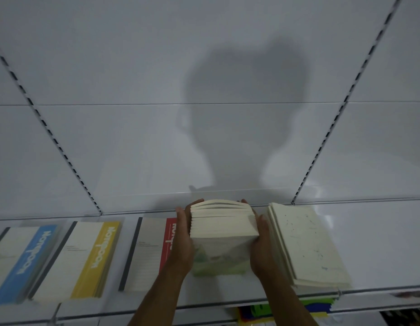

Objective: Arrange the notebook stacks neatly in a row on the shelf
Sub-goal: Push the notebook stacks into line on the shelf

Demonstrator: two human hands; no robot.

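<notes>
Thick cream-paged notebook stack with green cover (222, 228): clamped between left hand (182, 243) and right hand (260, 245), palms squeezing sides to square edges; stood mid white shelf (380, 243), between red-banded notebook stack (152, 250) left and speckled cream stack (308, 243) right, probably filling row gap.

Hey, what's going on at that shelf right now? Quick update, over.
Left hand and right hand clamp a cream notebook stack from both sides. Stack sits in row on shelf. Red-banded stack and speckled stack flank closely.

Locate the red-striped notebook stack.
The red-striped notebook stack lies on the shelf, left of centre, between the yellow-striped stack and the left hand.
</notes>
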